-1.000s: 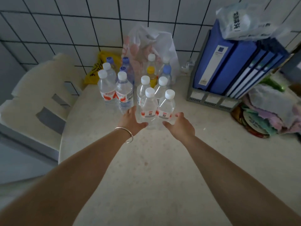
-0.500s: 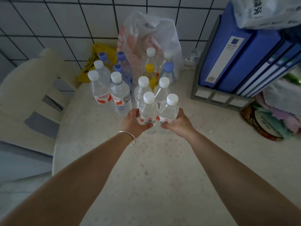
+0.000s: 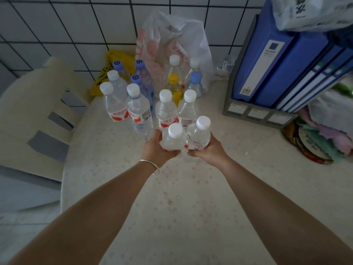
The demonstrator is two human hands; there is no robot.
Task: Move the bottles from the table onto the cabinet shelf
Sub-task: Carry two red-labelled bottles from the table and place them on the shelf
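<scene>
Clear plastic bottles stand upright at frame centre: left hand [image 3: 155, 150] clamps the left bottle [image 3: 172, 139], right hand [image 3: 209, 152] the right bottle [image 3: 198, 135], apparently just lifted off the table [image 3: 191, 207].

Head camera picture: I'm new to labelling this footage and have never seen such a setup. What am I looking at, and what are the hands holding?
No machine here: a person wears one wide-angle camera on the head, looking forward and down, so both bare arms reach in from below. The left hand, with a bracelet on its wrist, grips one white-capped bottle. The right hand grips another white-capped bottle beside it. Behind them, more bottles stand on the pale table, mostly clear, one a yellow bottle. Further back are a plastic bag against the tiled wall and blue file boxes in a grey rack at the right.
</scene>
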